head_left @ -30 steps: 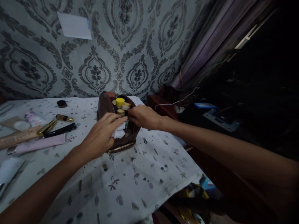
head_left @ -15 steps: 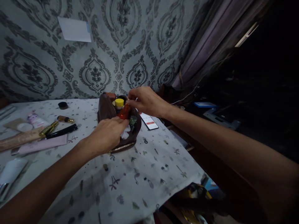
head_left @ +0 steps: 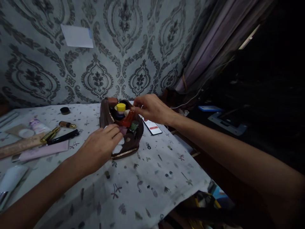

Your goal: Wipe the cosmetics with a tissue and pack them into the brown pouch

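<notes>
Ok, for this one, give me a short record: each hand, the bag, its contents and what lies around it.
Left hand: at near left side of the brown bag, over white material; grip unclear
Right hand: pinching top of a red-orange item at the opening
Bag: open, on patterned tablecloth
Also inside: yellow-lidded container, green item
Right of bag: lit phone
Left of bag: pink tube, black tube

A hand has lots of room on the cloth (head_left: 143, 178) in front of the bag (head_left: 104, 116). The left hand (head_left: 100, 146) blocks the bag's near left side; the right hand (head_left: 152, 108), its far right side. Close to its right lies the phone (head_left: 154, 128). Behind it stands the wall (head_left: 140, 47).
</notes>
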`<state>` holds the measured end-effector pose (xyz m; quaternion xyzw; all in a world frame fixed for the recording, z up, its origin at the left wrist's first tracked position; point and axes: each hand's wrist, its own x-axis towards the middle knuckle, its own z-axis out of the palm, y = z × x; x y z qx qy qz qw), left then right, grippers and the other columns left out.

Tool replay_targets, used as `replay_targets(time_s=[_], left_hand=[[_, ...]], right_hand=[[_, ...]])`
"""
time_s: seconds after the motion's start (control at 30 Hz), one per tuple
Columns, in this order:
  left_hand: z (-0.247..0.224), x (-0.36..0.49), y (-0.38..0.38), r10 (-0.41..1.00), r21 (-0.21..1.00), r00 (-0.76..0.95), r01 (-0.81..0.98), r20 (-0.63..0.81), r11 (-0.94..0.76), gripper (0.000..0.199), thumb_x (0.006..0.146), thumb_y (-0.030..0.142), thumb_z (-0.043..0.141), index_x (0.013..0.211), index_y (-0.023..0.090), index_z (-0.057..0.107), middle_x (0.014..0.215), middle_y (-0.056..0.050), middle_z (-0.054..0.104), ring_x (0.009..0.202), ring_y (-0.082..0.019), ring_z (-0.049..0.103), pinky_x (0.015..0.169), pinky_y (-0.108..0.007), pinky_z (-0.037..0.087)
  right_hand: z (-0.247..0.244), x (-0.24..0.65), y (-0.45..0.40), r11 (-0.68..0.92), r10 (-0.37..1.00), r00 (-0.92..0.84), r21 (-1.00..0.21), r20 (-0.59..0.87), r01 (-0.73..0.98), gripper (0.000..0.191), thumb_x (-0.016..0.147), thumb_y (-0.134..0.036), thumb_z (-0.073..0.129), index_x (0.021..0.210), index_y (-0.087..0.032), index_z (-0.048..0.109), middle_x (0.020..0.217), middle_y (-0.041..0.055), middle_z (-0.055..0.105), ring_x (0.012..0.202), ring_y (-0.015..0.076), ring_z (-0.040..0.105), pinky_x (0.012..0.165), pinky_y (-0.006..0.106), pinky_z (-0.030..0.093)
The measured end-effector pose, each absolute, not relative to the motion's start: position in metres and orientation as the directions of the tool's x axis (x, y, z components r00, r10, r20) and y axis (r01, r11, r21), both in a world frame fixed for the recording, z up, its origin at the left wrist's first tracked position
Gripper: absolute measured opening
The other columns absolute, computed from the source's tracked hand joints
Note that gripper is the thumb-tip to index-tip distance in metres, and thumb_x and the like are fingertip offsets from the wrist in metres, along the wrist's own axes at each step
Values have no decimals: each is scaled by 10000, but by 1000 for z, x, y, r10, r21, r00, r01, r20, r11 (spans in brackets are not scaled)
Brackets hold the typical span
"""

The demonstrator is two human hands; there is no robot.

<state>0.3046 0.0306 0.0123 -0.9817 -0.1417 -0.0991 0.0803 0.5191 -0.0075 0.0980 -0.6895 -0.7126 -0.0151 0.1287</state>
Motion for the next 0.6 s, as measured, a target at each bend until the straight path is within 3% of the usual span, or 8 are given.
replay_targets(time_s=[0.27,0.6], left_hand=[[-3,288,47,128,-61,925,160,358,-985,667,657,-106,394,1232,165,595,1326,-113,642,1382,-283,476,1081,-478,487],[-5,288,48,107,-64,927,139,359,-988,684,638,-105,395,1244,160,570,1366,-119,622,1413,-282,449,1082,-471,492]], right_hand=[[92,531,-11,51,954,11,-198,300,979,224,929,-281,551,896,-127,710,788,46,694,756,159,606,646,249,348],[87,535,-2,30,982,3,-173,187,984,200,924,-255,567,917,-120,714,798,47,698,703,138,591,621,247,316]])
